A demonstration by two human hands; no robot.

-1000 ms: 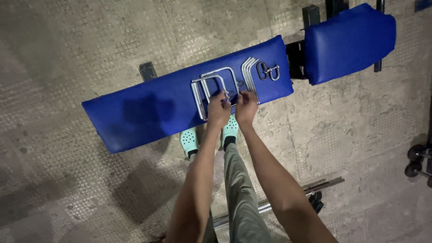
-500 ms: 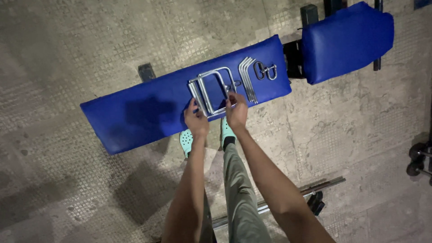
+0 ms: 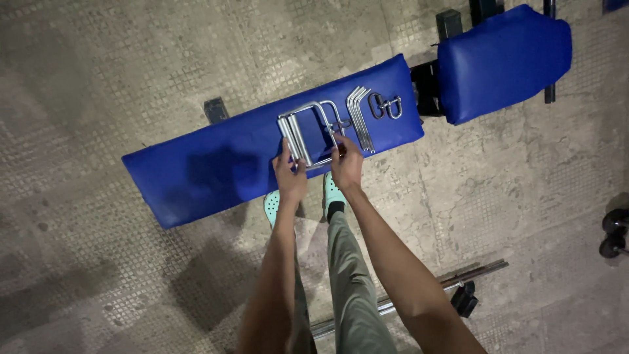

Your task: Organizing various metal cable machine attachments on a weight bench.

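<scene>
- The left hand (image 3: 290, 176) and the right hand (image 3: 346, 164) lie side by side at the near edge of the long blue padded bench (image 3: 216, 170), both touching the chrome rectangular cable handle (image 3: 308, 134) that lies on the pad just beyond them
- Just right of that handle, beyond the right hand, the bent chrome bars (image 3: 360, 118) lie on the same pad
- Farther right of the hands lie the small metal clips (image 3: 385, 105), near the pad's end
- Well right of the right hand sits the second blue cushion (image 3: 504, 62)
- Under the hands, the mint perforated clogs (image 3: 272, 204) stand on the concrete floor (image 3: 98, 98)
- Behind the right forearm, a steel barbell (image 3: 472, 274) lies on the floor
</scene>
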